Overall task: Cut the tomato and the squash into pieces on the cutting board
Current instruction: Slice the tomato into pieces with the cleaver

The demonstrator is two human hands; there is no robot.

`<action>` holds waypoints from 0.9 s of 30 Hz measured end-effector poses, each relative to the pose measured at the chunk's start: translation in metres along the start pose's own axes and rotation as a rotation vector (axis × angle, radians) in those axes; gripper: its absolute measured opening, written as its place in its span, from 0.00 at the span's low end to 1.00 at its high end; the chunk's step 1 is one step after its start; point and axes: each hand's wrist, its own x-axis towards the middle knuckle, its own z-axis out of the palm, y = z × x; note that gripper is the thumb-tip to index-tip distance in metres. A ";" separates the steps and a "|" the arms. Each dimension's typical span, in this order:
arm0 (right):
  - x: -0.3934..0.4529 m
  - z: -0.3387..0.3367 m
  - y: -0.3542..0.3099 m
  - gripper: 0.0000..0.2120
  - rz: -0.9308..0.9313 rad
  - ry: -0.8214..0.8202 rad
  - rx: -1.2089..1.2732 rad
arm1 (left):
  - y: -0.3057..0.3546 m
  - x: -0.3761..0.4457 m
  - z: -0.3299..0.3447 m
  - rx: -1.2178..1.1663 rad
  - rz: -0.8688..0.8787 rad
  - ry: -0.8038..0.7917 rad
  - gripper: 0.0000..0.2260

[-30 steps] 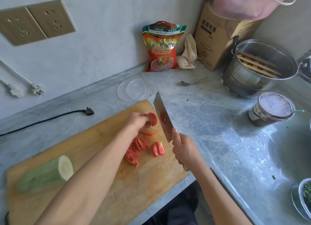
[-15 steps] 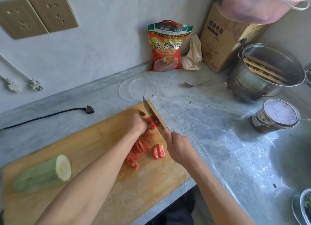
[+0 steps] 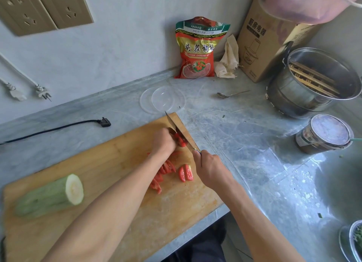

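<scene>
Red tomato wedge, flat steel cleaver, grained wooden cutting board

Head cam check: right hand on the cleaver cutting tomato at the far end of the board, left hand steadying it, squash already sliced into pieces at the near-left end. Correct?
One error: the squash is not sliced. The head view shows it as one long chunk with a single cut face, lying on the cutting board. The rest holds: right hand grips the cleaver, left hand steadies the tomato.
</scene>
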 end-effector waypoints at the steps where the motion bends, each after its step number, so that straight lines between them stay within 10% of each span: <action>1: 0.002 0.000 0.001 0.24 -0.002 -0.005 0.000 | 0.000 0.000 0.000 -0.003 0.005 -0.001 0.04; 27: 0.020 0.012 -0.003 0.23 -0.056 -0.071 -0.004 | -0.006 -0.004 -0.005 0.164 0.043 -0.016 0.06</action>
